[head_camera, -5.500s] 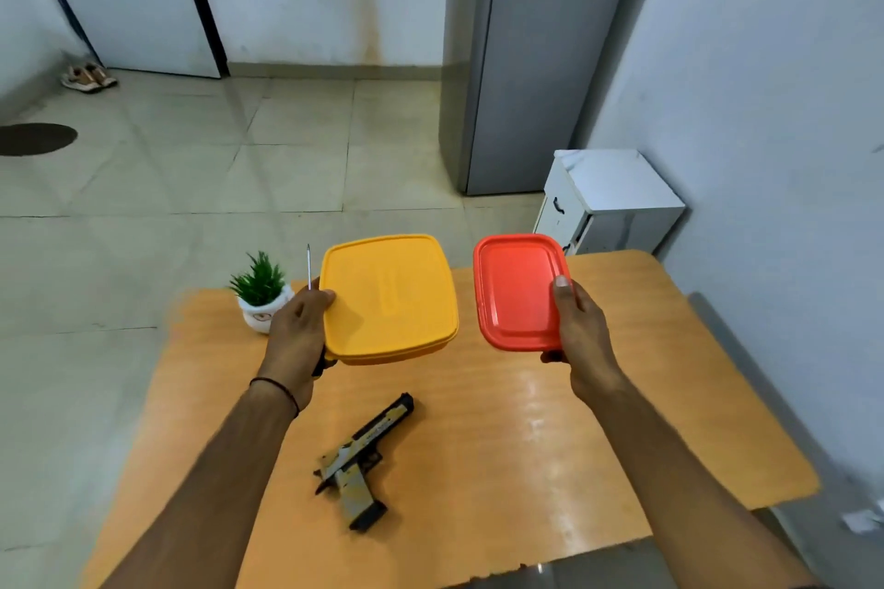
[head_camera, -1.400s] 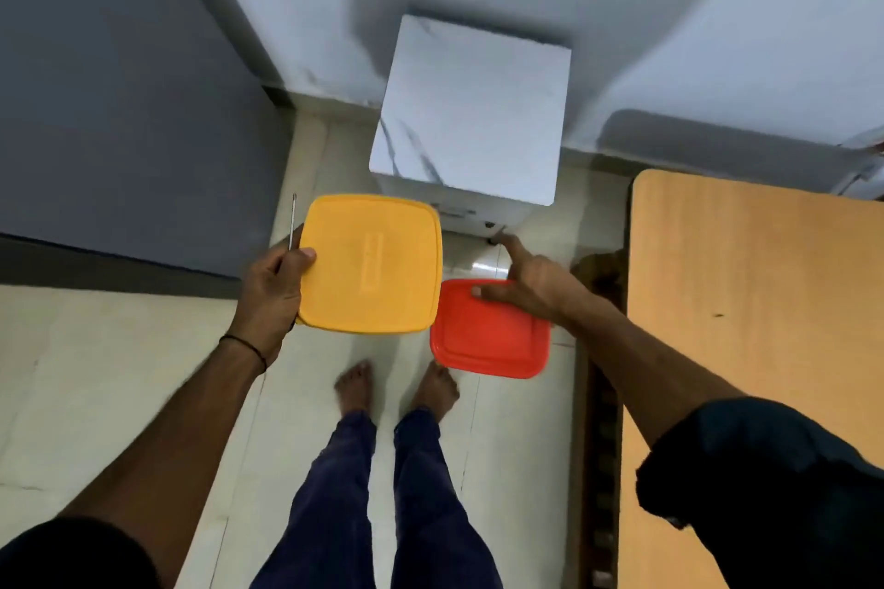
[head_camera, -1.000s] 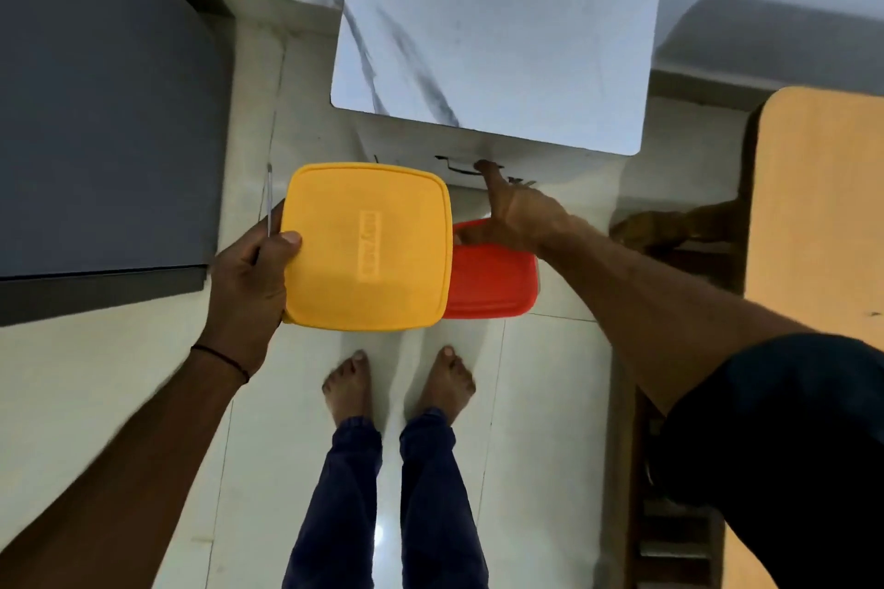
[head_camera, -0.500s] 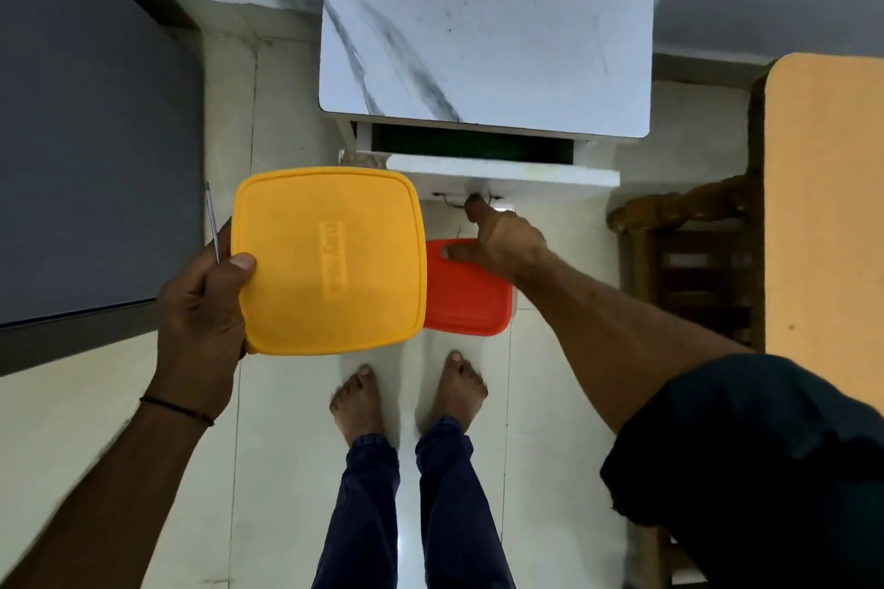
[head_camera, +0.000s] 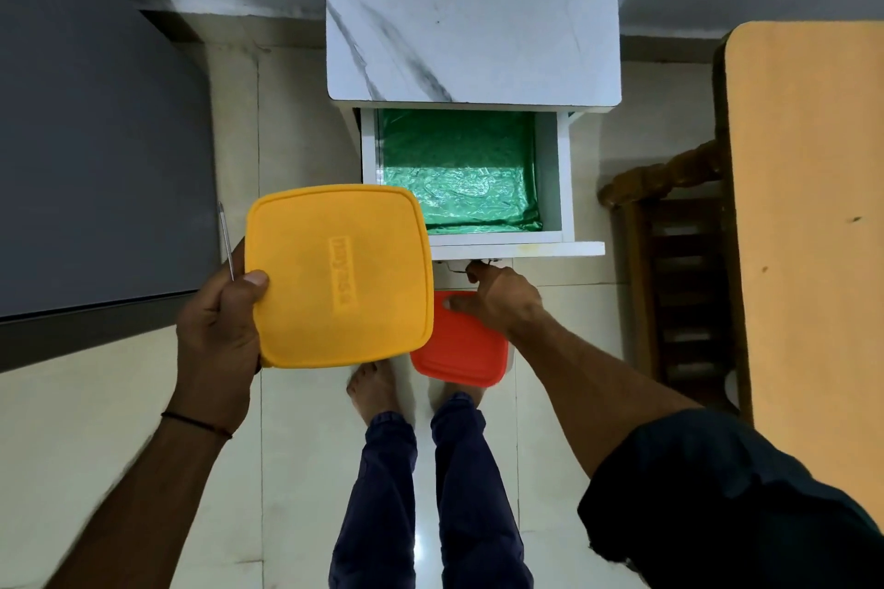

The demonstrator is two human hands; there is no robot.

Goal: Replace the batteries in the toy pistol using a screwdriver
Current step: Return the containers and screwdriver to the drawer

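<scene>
My left hand (head_camera: 217, 325) grips a yellow lidded box (head_camera: 339, 275) by its left edge, together with a thin screwdriver (head_camera: 226, 240) whose shaft sticks up past my thumb. My right hand (head_camera: 500, 301) holds a red lidded box (head_camera: 461, 352) under the thumb while a finger hooks the handle of a white drawer (head_camera: 564, 187). The drawer is pulled wide out of a small white marble-topped cabinet (head_camera: 471, 10) and shows a green foil lining (head_camera: 459, 172). The toy pistol is out of view.
The orange table (head_camera: 813, 215) edge runs down the right side, with a dark wooden chair (head_camera: 679, 263) tucked beside it. A grey fridge side (head_camera: 95, 158) fills the left. My bare feet (head_camera: 375, 387) stand on the tiled floor below the drawer.
I walked from the table to the cabinet carrying both boxes. In the last second my right hand has pulled the drawer from a narrow gap to wide out, baring the green lining.
</scene>
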